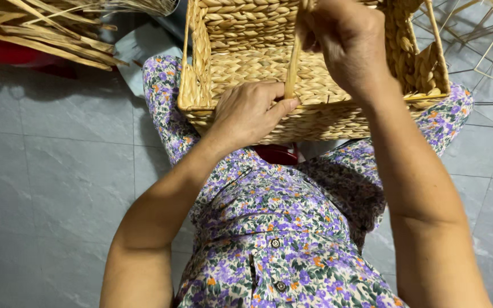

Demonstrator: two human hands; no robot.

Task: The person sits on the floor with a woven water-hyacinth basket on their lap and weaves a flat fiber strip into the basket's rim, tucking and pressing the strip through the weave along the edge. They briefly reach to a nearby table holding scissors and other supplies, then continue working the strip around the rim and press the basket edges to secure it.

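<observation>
**Straw strand pinched over a woven basket**

While the left hand [250, 114] pinches a straw strand [292, 71] against the basket's [315, 114] near wall, the right hand [346, 43] grips the strand higher up. Basket rests on floral-clothed knees; dry straw bundle [47, 28] lies on grey floor tiles [58, 182].

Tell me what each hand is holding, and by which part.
Both grip one straw strand over the woven basket: left hand pinches its lower end at the rim, right hand its upper part.
</observation>
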